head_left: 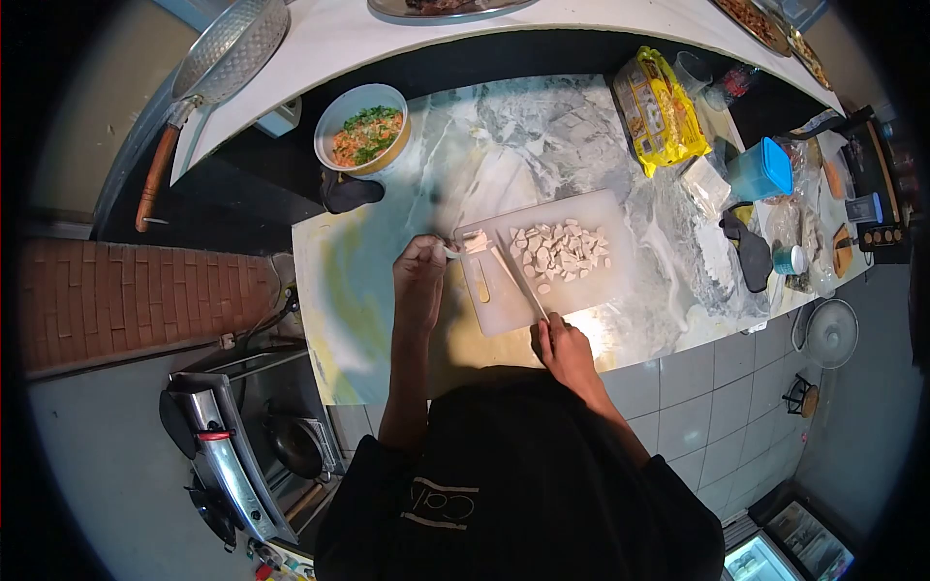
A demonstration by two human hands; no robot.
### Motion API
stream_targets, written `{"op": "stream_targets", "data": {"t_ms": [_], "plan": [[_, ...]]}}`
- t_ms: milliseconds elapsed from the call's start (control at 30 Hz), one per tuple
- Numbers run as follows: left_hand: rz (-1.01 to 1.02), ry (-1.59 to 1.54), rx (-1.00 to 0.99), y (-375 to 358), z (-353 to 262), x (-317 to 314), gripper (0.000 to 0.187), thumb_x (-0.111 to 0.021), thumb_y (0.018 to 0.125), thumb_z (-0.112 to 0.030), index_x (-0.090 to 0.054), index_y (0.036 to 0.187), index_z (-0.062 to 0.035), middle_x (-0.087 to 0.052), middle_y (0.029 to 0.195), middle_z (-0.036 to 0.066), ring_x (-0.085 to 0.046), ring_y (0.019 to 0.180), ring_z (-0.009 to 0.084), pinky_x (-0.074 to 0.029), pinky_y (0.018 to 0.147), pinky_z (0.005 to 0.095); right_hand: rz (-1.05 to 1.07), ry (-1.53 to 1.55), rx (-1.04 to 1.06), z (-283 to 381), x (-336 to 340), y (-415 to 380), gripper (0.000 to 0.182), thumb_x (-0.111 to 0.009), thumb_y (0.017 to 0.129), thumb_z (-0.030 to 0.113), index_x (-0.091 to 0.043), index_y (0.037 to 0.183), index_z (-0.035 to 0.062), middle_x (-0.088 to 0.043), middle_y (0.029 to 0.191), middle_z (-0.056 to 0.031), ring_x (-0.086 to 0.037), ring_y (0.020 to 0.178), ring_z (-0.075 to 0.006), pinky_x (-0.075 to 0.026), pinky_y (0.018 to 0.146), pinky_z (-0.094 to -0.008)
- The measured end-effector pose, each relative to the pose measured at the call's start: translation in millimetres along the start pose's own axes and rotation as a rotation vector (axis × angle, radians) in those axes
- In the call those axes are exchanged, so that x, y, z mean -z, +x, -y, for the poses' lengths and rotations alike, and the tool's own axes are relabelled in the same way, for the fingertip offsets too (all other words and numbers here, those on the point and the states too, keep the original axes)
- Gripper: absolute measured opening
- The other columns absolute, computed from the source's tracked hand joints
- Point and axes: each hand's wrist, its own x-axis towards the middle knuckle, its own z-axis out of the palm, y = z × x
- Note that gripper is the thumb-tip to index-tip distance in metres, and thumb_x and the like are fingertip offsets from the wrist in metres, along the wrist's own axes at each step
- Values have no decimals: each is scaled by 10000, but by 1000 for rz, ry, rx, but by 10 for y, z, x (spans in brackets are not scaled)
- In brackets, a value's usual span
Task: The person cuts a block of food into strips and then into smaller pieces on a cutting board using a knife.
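A white cutting board [601,290] lies on the marble-patterned table. Chopped pale pieces [562,250] are spread over its upper middle. My right hand [564,351] is closed round the handle of a knife [523,281], whose blade slants up and left across the board. Left of the blade, near the board's upper left corner, is a small group of pale pieces [475,240]. My left hand [423,259] is raised just off the board's left edge, its fingers pinched on a small whitish item [449,252] too small to name.
A bowl of chopped orange and green food [395,159] stands at the back left, beside a dark cloth [349,192]. At the right are a yellow packet [662,111], a blue-lidded container [762,169] and a dark glove-like item [746,254]. A pan [232,53] rests on the upper shelf.
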Motion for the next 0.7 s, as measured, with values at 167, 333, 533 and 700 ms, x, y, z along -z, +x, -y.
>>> {"op": "stream_targets", "data": {"t_ms": [167, 333, 533, 700], "plan": [[-15, -142, -2, 18, 170, 121, 42, -540, 954, -83, -544, 993, -68, -600, 857, 47, -600, 803, 154, -495, 825, 313, 66, -4, 9, 77, 48, -58, 227, -496, 949, 175, -553, 1057, -16, -620, 782, -228, -616, 688, -409, -499, 613, -479], [-208, 40, 142, -6, 277, 162, 77, -536, 928, -57, -539, 1002, -37, -601, 803, 49, -544, 596, 112, -473, 555, 275, 108, -34, -4, 83, 28, -79, 223, -499, 946, 171, -560, 1037, -23, -620, 838, -229, -618, 736, -405, -502, 641, -472], [-204, 521, 230, -50, 369, 156, 200, -550, 961, -157, -547, 1078, 5, -677, 841, 71, -493, 513, 58, -393, 478, 208, 93, -8, -34, 52, -8, -74, 191, -500, 945, 164, -556, 973, -16, -615, 753, -237, -613, 679, -416, -490, 610, -488], [-84, 567, 308, -56, 515, 288, 252, -537, 973, -177, -520, 1151, 1, -686, 880, 86, -528, 570, 76, -428, 534, 227, 54, -15, -34, 87, 8, -51, 186, -502, 944, 156, -551, 955, -23, -610, 712, -241, -607, 649, -423, -485, 586, -493]]}}
